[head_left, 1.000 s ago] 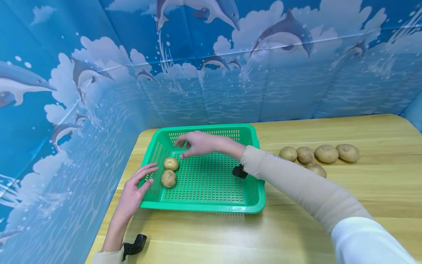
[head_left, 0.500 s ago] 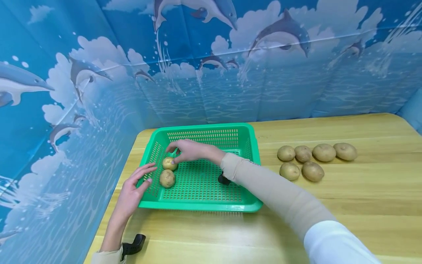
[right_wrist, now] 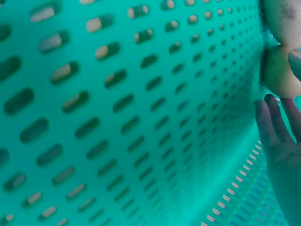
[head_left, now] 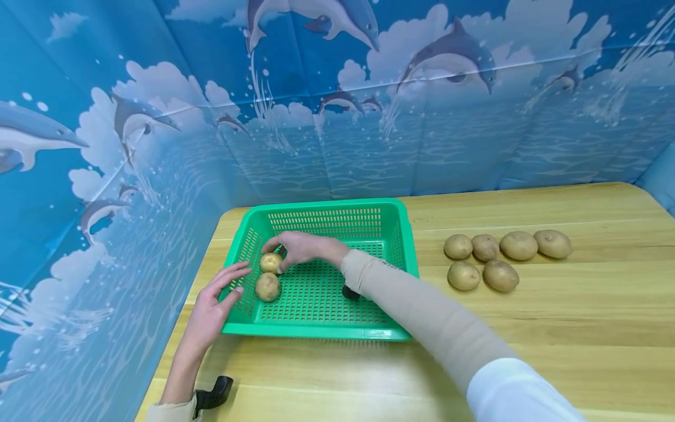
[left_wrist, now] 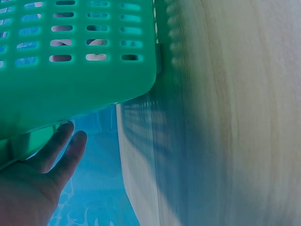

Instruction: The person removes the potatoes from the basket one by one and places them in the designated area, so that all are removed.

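A green plastic basket (head_left: 337,332) with slotted walls stands on the wooden table, two potatoes near its left wall. My right hand (head_left: 302,246) reaches in over the right side and holds the farther potato (head_left: 270,263), thumb on its right and fingers round its far side. The nearer potato (head_left: 268,287) lies right against it. In the right wrist view, the thumb overlaps the held potato (right_wrist: 280,75), and the other fingers extend below it. My left hand (head_left: 208,308) rests at the basket's left rim; its straight fingers touch the rim in the left wrist view.
Several potatoes (head_left: 501,275) lie in two rows on the table (head_left: 580,328) right of the basket. A blue cloth (head_left: 369,158) printed with dolphins hangs behind and along the left side. Black wrist mounts (head_left: 215,392) sit on both arms.
My right hand has moved left and down inside the basket, from above the potatoes to round the farther one. The left hand has stayed at the rim.
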Tool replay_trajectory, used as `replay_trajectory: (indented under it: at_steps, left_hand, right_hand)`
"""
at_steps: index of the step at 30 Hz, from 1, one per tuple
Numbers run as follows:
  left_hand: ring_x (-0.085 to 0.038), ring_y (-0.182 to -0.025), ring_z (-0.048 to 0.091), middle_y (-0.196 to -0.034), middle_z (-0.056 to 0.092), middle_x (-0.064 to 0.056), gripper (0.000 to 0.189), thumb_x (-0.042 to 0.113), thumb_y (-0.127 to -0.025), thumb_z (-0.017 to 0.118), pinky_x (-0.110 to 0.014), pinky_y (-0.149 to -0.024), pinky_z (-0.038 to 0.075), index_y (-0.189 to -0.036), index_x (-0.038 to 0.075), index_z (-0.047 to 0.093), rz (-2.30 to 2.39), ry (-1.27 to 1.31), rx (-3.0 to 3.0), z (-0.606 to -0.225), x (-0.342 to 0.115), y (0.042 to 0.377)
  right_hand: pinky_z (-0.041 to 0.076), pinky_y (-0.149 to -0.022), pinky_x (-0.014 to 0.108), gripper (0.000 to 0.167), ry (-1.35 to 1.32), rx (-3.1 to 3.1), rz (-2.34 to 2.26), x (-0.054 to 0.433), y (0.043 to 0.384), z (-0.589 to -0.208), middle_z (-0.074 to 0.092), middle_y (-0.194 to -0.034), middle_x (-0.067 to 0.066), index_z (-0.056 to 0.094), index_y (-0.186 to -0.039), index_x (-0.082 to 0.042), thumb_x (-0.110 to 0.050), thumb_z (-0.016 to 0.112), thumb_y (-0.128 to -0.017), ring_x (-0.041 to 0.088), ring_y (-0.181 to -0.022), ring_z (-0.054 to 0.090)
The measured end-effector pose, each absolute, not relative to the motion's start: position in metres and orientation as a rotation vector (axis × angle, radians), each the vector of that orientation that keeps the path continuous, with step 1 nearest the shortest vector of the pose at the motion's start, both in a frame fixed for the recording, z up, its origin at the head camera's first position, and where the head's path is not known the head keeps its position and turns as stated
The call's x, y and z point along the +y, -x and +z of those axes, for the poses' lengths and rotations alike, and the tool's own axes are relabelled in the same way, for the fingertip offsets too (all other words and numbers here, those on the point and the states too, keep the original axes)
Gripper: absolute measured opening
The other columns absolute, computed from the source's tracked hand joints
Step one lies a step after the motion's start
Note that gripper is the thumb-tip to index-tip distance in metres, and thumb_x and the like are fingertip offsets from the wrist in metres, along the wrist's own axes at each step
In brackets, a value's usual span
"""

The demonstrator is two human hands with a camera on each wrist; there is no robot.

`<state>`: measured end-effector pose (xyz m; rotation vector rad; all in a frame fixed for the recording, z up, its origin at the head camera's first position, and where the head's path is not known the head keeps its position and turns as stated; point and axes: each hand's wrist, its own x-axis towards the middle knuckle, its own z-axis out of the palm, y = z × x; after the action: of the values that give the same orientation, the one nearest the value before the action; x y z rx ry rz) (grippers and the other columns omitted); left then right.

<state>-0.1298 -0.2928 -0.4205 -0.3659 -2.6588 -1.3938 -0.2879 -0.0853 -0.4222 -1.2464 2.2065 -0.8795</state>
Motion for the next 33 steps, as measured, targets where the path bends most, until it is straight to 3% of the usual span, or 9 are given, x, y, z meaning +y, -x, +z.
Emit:
replay_trajectory:
  at_steps: [16,25,33]
  left_hand:
    - [-0.028,-0.143,0.029,-0.147,0.047,-0.006,0.035,0.002,-0.099,0.054,-0.063,-0.11,0.022,-0.133,0.004,0.059,-1.369,0.411,-2.65,-0.417,-0.291,0.13]
    - [-0.024,-0.143,0.028,-0.147,0.046,-0.004,0.037,-0.002,-0.098,0.054,-0.062,-0.111,0.021,-0.133,0.005,0.06,-1.389,0.379,-2.657,-0.418,-0.291,0.129]
    - [-0.027,-0.144,0.028,-0.147,0.046,-0.006,0.036,-0.001,-0.098,0.054,-0.062,-0.11,0.022,-0.134,0.005,0.059,-1.402,0.388,-2.653,-0.419,-0.291,0.128]
  right_hand:
    - [0.047,-0.088,0.022,0.052,1.209,2.229,-0.894,-0.084,0.288,-0.421,0.062,-0.127,0.006,0.059,-0.131,-0.008,-0.01,0.08,-0.083,0.015,-0.108,0.059]
    - [0.049,-0.085,0.022,0.052,1.166,2.202,-0.929,-0.078,0.288,-0.412,0.062,-0.124,0.007,0.06,-0.128,-0.007,-0.011,0.081,-0.081,0.017,-0.109,0.059]
    - [0.051,-0.08,0.023,0.051,1.164,2.239,-0.967,-0.069,0.284,-0.397,0.065,-0.116,0.004,0.062,-0.125,-0.01,-0.017,0.083,-0.079,0.012,-0.096,0.063]
